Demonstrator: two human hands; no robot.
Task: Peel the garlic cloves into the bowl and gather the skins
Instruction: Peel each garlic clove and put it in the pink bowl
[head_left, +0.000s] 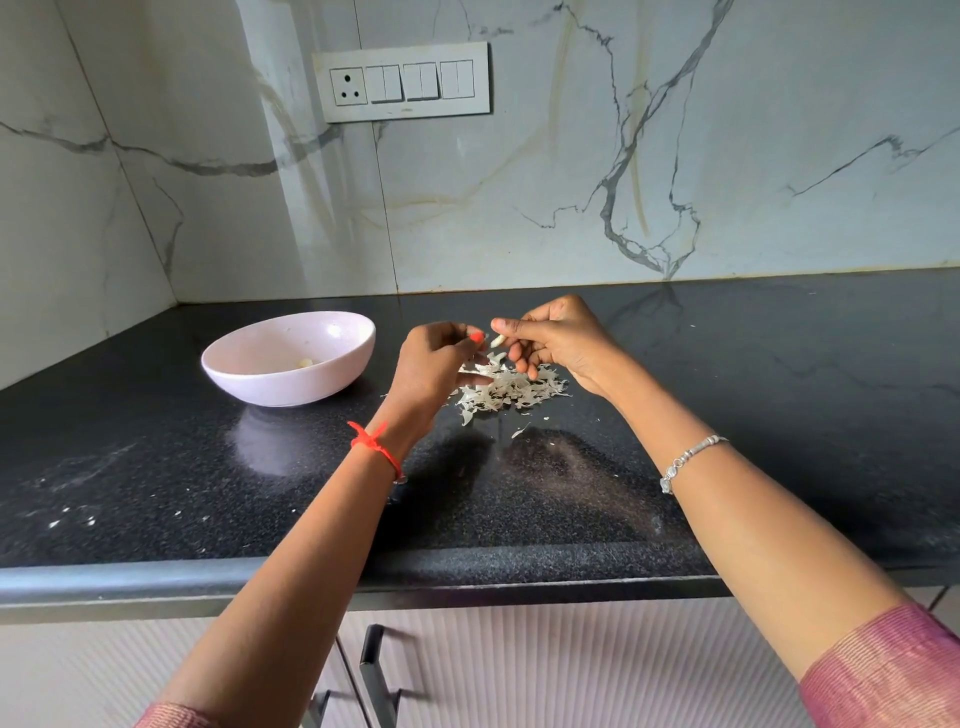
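The right hand is pinching a garlic clove over the skins, so peelings are dropping there. At its nine o'clock, the left hand is curling; hold unclear.

Black speckled stone counter, polished enough to mirror what stands on it, running from the wall to a rounded front edge nearest me. A pale pink bowl sits upright on it, with its blurred reflection on the stone just in front of it. To the right of the bowl, near but not touching it, lies a loose heap of white papery skins. A few stray flecks lie on my side of the heap, further from the bowl. Well in front of the bowl and to its left, small white crumbs dot the stone.
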